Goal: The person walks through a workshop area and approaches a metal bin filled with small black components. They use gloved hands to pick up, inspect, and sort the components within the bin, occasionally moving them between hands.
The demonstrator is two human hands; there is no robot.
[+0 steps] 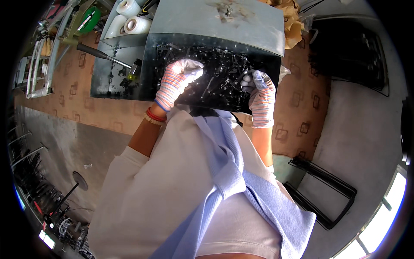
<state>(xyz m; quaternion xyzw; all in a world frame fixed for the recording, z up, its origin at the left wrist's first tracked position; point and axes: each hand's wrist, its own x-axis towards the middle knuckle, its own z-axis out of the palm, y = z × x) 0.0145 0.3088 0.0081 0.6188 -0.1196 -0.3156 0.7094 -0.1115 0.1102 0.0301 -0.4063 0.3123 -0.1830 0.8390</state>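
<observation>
Both my hands wear striped knit gloves and reach into a pile of small black metal parts (220, 73) lying on a dark tray (151, 82). My left hand (181, 75) rests on the left side of the pile with its fingers curled; whether it holds a part is hidden. My right hand (258, 86) is at the pile's right edge with the fingers closed around a small black part (246, 77). A red and white bead bracelet (154, 116) circles my left wrist.
A grey metal worktop (224, 21) lies beyond the tray. Rolls of clear wrap (133, 19) stand at the back left beside a lever tool (103, 54). A black metal frame (327, 190) lies on the floor at lower right. Black racks (358, 52) stand right.
</observation>
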